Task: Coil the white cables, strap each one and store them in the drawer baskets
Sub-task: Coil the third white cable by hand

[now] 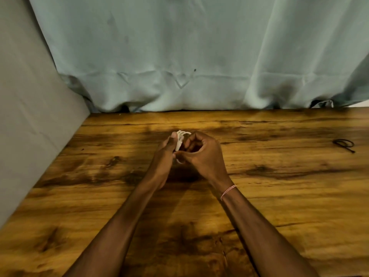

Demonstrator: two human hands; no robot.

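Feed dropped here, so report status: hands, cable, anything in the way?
Left hand and right hand both grip the cable, coiled, above the table. Black strap lies unused, far right. Nothing in the way.

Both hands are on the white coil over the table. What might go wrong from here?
The white cable is bunched only between the left hand and right hand; loosening either may let the coil spring open.
The black loop, likely a strap, lies far right on the table; reaching for it leaves one hand holding the coil.
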